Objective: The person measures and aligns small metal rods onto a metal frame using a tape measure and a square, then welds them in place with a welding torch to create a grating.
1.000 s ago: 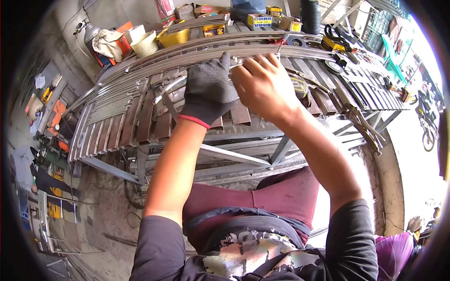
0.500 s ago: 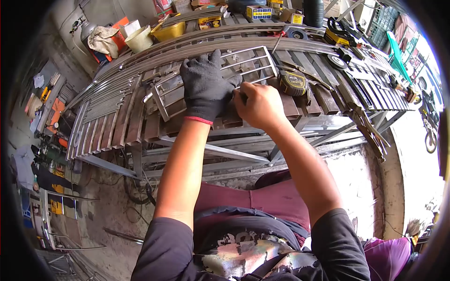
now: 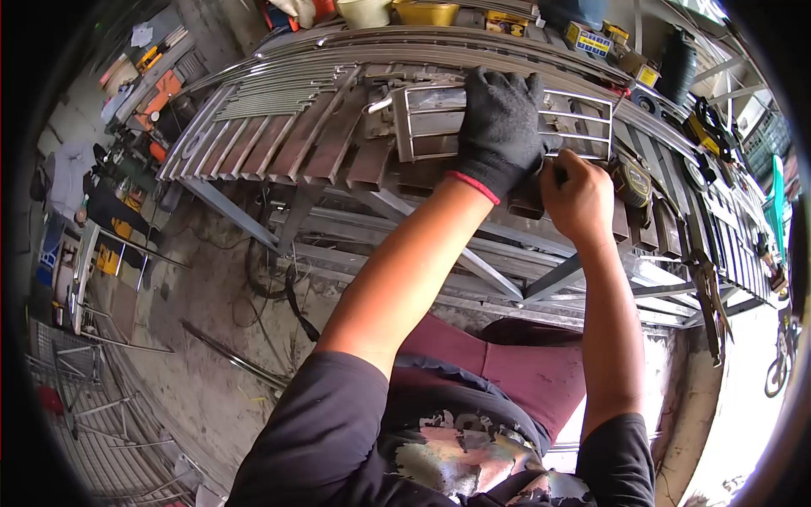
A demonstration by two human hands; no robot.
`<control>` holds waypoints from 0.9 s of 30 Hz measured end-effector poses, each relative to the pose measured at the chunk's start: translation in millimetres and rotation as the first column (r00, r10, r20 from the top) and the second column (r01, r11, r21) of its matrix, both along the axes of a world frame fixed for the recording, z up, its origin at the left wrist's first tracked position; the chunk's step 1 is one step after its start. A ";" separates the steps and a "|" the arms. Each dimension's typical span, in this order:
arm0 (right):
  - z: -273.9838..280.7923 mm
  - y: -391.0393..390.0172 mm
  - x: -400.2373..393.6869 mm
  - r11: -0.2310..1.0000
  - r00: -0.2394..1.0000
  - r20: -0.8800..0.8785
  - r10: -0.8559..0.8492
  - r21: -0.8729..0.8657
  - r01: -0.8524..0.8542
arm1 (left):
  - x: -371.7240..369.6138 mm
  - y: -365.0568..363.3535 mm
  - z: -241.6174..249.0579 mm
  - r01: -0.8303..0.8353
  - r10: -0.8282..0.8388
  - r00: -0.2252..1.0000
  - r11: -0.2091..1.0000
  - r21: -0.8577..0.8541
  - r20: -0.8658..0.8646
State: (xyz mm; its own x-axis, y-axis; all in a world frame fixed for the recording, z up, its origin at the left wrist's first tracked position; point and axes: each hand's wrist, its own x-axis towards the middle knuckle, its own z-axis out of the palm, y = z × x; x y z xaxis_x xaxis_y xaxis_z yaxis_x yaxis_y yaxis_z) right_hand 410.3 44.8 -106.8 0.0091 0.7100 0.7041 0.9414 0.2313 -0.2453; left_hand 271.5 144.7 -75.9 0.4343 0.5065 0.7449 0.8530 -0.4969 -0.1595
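A small metal frame with thin parallel bars (image 3: 427, 123) lies on the slatted metal bench (image 3: 279, 152). My left hand (image 3: 503, 131), in a dark glove with a red cuff, is closed over the middle of the frame and hides part of its bars. Bare and curled, my right hand (image 3: 578, 196) is at the frame's near edge beside the glove; its fingers are pinched, and what they hold is too small or hidden to name. Just right of the frame sits a yellow and black tape measure (image 3: 630, 182).
Thin rods (image 3: 274, 91) lie at the bench's left, with long bars along its back. Clamps (image 3: 708, 296) hang from the right front edge. A yellow container (image 3: 427, 13) and small boxes (image 3: 589, 40) stand behind. More metal frames (image 3: 101, 279) stand at the far left.
The camera view has turned left, so the bench, frame and both hands appear further right. Both hands keep nearly the same places at the frame.
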 end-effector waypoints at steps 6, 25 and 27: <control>-0.5 0.5 -1.0 1.000 0.999 0.029 -0.023 0.018 0.022 | -1.0 1.3 -5.2 0.031 -0.032 0.999 0.999 0.036 0.008; 1.0 -2.5 -5.3 0.998 0.998 0.028 -0.055 -0.007 0.055 | -0.1 -3.3 -2.9 0.009 -0.006 0.999 0.994 0.105 -0.032; 1.1 -1.3 -5.7 0.998 0.996 0.053 -0.065 0.029 0.064 | 1.8 -4.8 -1.2 -0.029 0.035 0.998 0.993 0.112 -0.058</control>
